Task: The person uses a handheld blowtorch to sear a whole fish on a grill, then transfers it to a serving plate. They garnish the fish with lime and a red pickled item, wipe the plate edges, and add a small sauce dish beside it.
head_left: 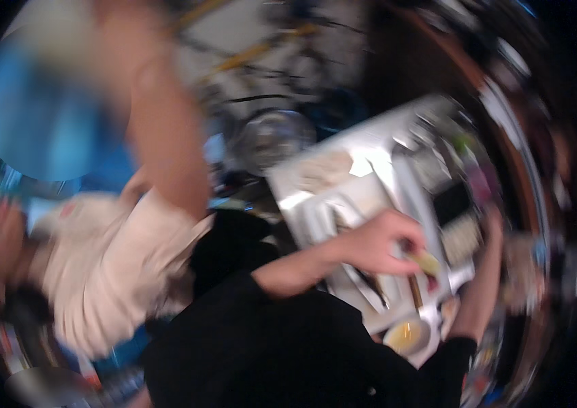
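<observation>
The whole picture is smeared by motion. My left hand (392, 239) is closed, fingers curled and pinched, over the white work surface. It grips a small yellow-green piece (428, 262) whose kind I cannot make out. Below it, a bowl (405, 337) contains something yellow. Along the right side of the surface reaches my right hand (493, 223), its fingers too blurred to read. Just beyond it is a pink blur (483, 182). Between my hands sit a black rectangular thing (453, 202) and a pale beige block (462, 241).
Close on the left, another person in a beige shirt (115, 265) raises an arm (166, 136) beside a large blue blurred shape (44, 109). White trays (316, 217) lie on the white surface (287, 197). A clear round container (275, 139) stands beyond it.
</observation>
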The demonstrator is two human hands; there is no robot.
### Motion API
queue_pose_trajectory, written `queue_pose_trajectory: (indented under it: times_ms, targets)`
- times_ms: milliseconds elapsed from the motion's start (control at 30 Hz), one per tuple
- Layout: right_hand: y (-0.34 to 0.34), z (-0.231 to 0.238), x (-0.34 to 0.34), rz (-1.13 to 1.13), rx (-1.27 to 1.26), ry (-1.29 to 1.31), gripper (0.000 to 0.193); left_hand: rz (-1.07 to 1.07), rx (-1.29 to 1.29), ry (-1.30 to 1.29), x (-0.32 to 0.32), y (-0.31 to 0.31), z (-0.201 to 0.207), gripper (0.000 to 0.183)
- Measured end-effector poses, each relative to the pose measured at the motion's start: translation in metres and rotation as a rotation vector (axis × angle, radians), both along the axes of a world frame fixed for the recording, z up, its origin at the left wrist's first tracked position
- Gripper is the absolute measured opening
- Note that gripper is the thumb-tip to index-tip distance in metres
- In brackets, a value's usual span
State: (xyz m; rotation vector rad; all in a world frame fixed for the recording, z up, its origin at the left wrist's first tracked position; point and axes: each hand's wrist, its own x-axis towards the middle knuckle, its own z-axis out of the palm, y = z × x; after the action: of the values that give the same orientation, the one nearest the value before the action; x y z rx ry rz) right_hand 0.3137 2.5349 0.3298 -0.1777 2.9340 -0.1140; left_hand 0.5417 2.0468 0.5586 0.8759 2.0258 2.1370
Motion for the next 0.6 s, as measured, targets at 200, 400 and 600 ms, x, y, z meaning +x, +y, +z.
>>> queue_pose_trajectory:
  times_ms: [200, 400, 600]
  targets:
    - [-0.022, -0.003, -0.021, -0.205, 0.043, -0.172, 0.052, 0.04, -0.048, -0.003, 0.008, 0.025, -0.005, 0.017]
    - [0.001, -0.006, -0.019, -0.249, 0.004, 0.008, 0.045, 0.007, -0.012, 0.052, 0.007, 0.042, 0.001, 0.016]
    - [-0.018, 0.029, -0.003, -0.27, -0.104, 0.178, 0.028, 0.003, -0.038, 0.056, 0.012, 0.038, 0.002, 0.016]
